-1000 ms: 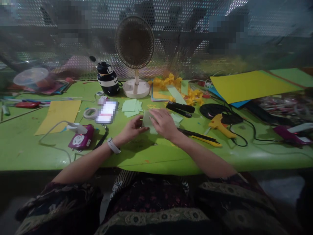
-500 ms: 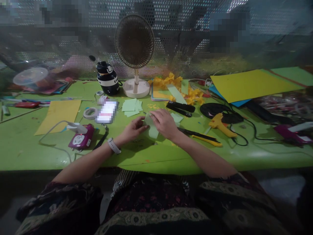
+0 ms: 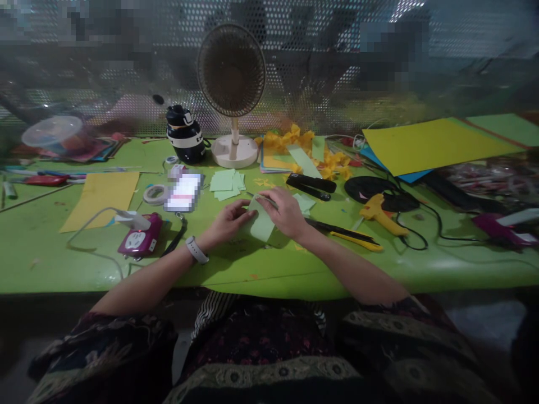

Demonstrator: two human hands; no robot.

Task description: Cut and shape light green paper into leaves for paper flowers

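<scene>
A small pale green paper piece point(image 3: 261, 224) is held between my two hands, a little above the green table. My left hand point(image 3: 229, 220) pinches its left edge between thumb and fingers; a white watch band circles that wrist. My right hand point(image 3: 286, 212) closes on the upper right part of the same paper, its fingertips at the top corner. A thin dark line shows by these fingertips, too small to name. Behind my hands lies a stack of green paper squares point(image 3: 226, 183), and more green pieces point(image 3: 305, 203) lie beside my right hand.
A black stapler point(image 3: 310, 186), a yellow-handled cutter point(image 3: 356, 241) and a yellow glue gun point(image 3: 383, 216) lie to the right. To the left are a phone point(image 3: 183, 192), a tape roll point(image 3: 155, 194) and a purple power socket point(image 3: 141, 235). A fan point(image 3: 234, 151) and bottle point(image 3: 185, 134) stand behind.
The green paper has turned slightly between my hands, and more of its face shows. My right fingers have shifted a little at its top edge.
</scene>
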